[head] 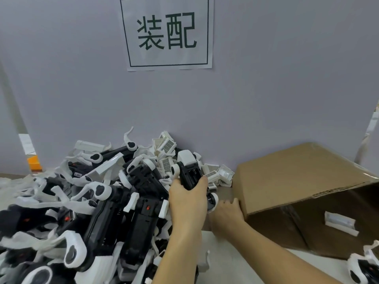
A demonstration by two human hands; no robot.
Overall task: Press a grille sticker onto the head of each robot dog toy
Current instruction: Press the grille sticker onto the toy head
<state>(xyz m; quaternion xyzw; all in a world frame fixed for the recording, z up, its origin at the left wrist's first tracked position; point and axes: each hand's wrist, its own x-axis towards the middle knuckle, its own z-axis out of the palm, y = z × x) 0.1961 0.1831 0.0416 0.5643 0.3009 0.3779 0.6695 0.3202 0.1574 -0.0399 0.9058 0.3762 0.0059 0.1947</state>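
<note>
Left hand point(187, 198) grips a black-and-white robot dog toy point(189, 173) at the right edge of a heaped pile of toys point(92, 201), right hand point(226, 214) rests just beside it against a tilted cardboard box point(297, 181), far wall carries a paper sign point(167, 32).

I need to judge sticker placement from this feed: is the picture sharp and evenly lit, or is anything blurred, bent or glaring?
Head view: soft, even light with faint shadows; the toy pile smears toward the lower left edge; wide-angle bending tilts the cardboard box; slight sheen on its tape; the wall sign reads sharp.
</note>
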